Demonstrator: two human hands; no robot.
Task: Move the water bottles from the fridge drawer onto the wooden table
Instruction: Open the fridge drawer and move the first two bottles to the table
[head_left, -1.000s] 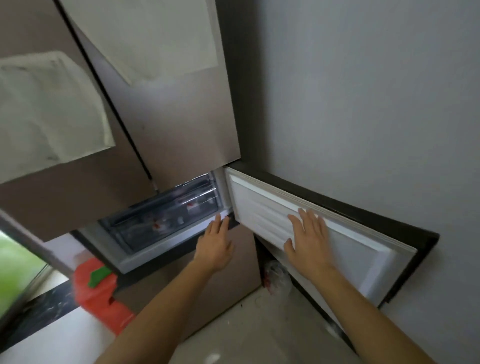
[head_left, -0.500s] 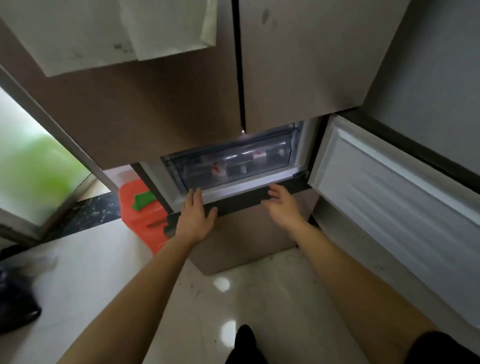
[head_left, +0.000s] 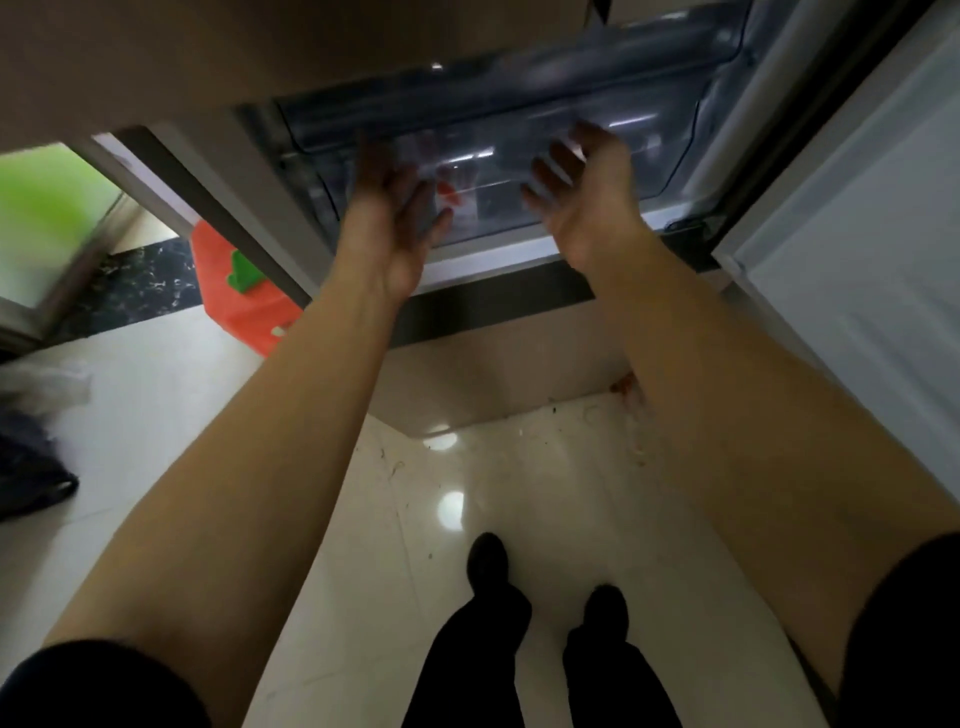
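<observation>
Currently at the opening step: the drawer (head_left: 670, 156) looks pushed in, and both hands are at its clear front wall, left hand (head_left: 395, 208) and right hand (head_left: 582, 192) well apart, fingers spread and gripping nothing; blur hides whether they touch it. Next move probably calls for hooking the fingers on the front edge and pulling evenly. Bottles (head_left: 449, 189) show only as a red-and-white smear behind the front wall, left of middle; long axis and cap direction unreadable.

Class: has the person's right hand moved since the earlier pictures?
Yes. The right hand rose from the dark strip up to the clear plastic fridge drawer.
</observation>
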